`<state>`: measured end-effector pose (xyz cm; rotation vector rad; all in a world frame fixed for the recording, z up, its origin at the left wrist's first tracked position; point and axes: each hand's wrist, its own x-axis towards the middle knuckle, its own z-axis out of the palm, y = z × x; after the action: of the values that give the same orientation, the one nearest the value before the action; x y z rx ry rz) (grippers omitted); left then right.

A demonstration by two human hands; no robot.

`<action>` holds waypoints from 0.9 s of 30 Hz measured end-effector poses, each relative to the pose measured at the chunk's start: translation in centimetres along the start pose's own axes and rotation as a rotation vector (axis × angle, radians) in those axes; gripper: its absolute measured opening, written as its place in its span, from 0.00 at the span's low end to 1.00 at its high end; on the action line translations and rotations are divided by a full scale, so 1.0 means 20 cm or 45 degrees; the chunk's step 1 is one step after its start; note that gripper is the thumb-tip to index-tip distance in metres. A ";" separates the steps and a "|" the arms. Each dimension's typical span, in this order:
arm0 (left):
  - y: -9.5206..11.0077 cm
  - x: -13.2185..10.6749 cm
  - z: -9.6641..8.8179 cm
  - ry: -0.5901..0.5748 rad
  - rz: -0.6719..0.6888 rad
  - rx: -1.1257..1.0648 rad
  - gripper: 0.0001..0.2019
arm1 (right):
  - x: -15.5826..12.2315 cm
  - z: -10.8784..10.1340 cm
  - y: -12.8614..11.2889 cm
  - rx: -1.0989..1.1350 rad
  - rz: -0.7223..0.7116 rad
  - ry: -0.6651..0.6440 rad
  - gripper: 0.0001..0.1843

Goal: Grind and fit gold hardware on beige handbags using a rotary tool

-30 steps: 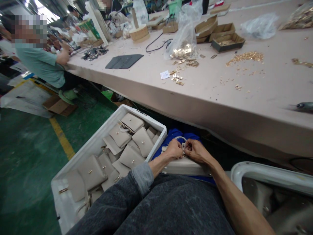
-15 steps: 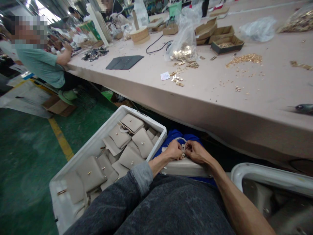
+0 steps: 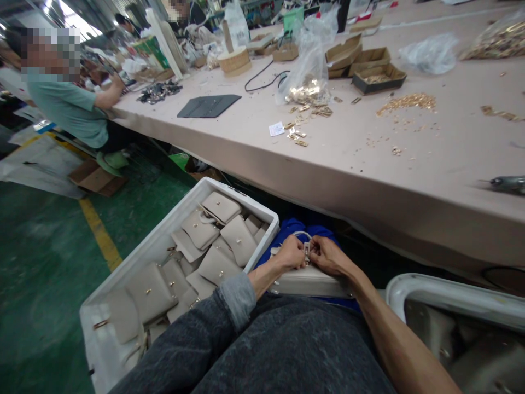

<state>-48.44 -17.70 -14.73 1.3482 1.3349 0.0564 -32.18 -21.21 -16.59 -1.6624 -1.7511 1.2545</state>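
Observation:
On my lap, over blue cloth [image 3: 293,225], lies a beige handbag [image 3: 311,283] with its flat side toward me. Both hands meet at a small metal clasp piece [image 3: 307,251] on the bag. My left hand [image 3: 292,251] is closed, its fingertips pinching at the left side of the clasp. From the right, my right hand [image 3: 326,254] pinches the same piece with thumb and fingers. A pale loop of the bag's handle [image 3: 302,234] curves up behind the fingers. What the fingertips grip exactly is partly hidden.
A white crate [image 3: 123,279] of beige bags stands at my left, another white bin [image 3: 435,282] at my right. The table [image 3: 328,164] ahead bears gold metal plates [image 3: 301,143], a pile of small gold parts [image 3: 410,103] and a screwdriver-like tool [image 3: 508,184]. A co-worker [image 3: 61,109] sits far left.
The view has shifted very slightly. Both hands stay at the clasp on the bag, with hardly any visible movement of the fingers.

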 end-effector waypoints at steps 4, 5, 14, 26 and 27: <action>0.02 -0.01 0.01 0.037 -0.026 -0.013 0.12 | 0.00 0.00 0.00 0.070 0.037 -0.024 0.06; 0.02 -0.02 0.01 0.042 -0.033 -0.019 0.12 | 0.01 0.01 0.00 0.073 0.041 -0.032 0.06; 0.02 0.00 0.02 0.067 -0.080 -0.073 0.15 | 0.00 -0.02 0.00 0.193 0.096 -0.112 0.09; 0.00 0.02 -0.01 0.173 0.184 0.270 0.12 | -0.01 -0.03 -0.05 0.249 0.098 -0.014 0.17; 0.01 0.02 -0.02 0.183 0.212 0.307 0.12 | -0.01 -0.03 -0.05 0.254 0.088 -0.012 0.18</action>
<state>-48.42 -17.16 -14.80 1.6849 1.3783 0.1103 -32.18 -21.11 -15.43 -1.6158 -1.5291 1.4198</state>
